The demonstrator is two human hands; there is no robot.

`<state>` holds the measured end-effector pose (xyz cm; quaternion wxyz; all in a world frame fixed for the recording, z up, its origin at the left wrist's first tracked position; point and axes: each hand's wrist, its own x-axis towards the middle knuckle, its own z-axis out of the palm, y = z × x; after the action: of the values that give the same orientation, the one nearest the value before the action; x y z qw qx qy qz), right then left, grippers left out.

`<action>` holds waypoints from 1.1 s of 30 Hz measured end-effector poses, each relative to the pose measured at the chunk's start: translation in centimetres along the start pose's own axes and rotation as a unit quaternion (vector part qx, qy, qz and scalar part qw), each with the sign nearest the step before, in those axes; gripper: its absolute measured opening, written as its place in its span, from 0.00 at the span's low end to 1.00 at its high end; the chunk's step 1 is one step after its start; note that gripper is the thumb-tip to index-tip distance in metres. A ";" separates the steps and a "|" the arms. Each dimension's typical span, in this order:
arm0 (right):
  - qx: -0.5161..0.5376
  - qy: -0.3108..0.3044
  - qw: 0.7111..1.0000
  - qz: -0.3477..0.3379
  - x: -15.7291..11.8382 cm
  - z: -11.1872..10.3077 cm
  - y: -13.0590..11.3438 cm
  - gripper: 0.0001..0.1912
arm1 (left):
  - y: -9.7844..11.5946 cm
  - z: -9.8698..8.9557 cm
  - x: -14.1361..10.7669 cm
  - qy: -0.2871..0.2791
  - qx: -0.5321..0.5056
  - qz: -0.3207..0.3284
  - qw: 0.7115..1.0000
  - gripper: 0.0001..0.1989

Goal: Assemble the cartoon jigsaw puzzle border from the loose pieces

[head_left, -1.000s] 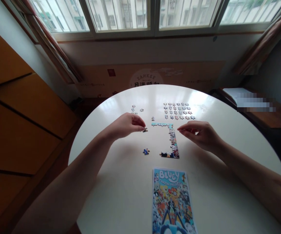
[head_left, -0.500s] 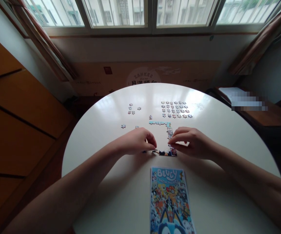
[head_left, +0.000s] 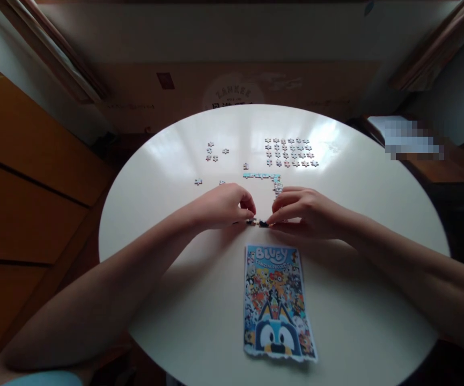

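Note:
A partly joined puzzle border (head_left: pixel 262 175) lies on the white round table (head_left: pixel 191 279), with a top strip and a right side. At its bottom edge, my left hand (head_left: pixel 232 205) pinches a small puzzle piece (head_left: pixel 251 221) between thumb and fingers. My right hand (head_left: pixel 306 213) covers the lower right corner of the border. Its closed fingertips touch a dark piece (head_left: pixel 263 223) of the bottom strip, just right of my left fingertips. Whether those fingers grip it is hidden. Below the hands lies a colourful Bluey picture sheet (head_left: pixel 278 300).
Rows of loose pieces (head_left: pixel 290 153) lie at the back right of the table. Several more loose pieces (head_left: pixel 211 151) are at the back left. A single piece (head_left: pixel 246 166) sits above the border's top strip. A wooden side table (head_left: pixel 449 161) stands at the right.
The view has tilted down, showing more of the sheet. My right hand has moved left from the border's right side to its bottom strip. My left hand stays at the bottom strip.

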<state>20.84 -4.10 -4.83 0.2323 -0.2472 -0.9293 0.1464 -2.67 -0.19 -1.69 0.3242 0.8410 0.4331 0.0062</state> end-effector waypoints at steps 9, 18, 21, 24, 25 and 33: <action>-0.017 0.017 0.999 -0.028 -0.1 0.4 0.3 0.07 | 0.2 -0.1 -0.3 -0.021 -0.015 0.023 0.999 0.09; -0.004 0.015 1.000 -0.027 -0.1 0.5 0.2 0.07 | 0.4 0.1 -0.3 -0.005 0.013 0.022 1.000 0.09; -0.002 0.016 1.000 -0.024 0.0 0.6 0.3 0.07 | 0.4 0.2 -0.3 0.000 0.022 0.024 0.999 0.09; -0.002 0.014 1.000 -0.017 0.1 0.6 0.2 0.07 | 0.4 0.2 -0.4 0.005 0.026 0.023 0.999 0.09; -0.002 0.012 1.000 -0.015 0.1 0.6 0.2 0.06 | 0.4 0.2 -0.4 0.007 0.027 0.024 0.999 0.09; 0.002 0.004 1.000 -0.012 0.2 0.7 0.2 0.07 | 0.0 0.6 -0.1 0.011 0.029 0.033 0.999 0.08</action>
<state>20.44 -3.94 -5.40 0.2382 -0.2362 -0.9309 0.1444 -2.59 -0.57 -2.13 0.2947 0.8637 0.4087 0.0134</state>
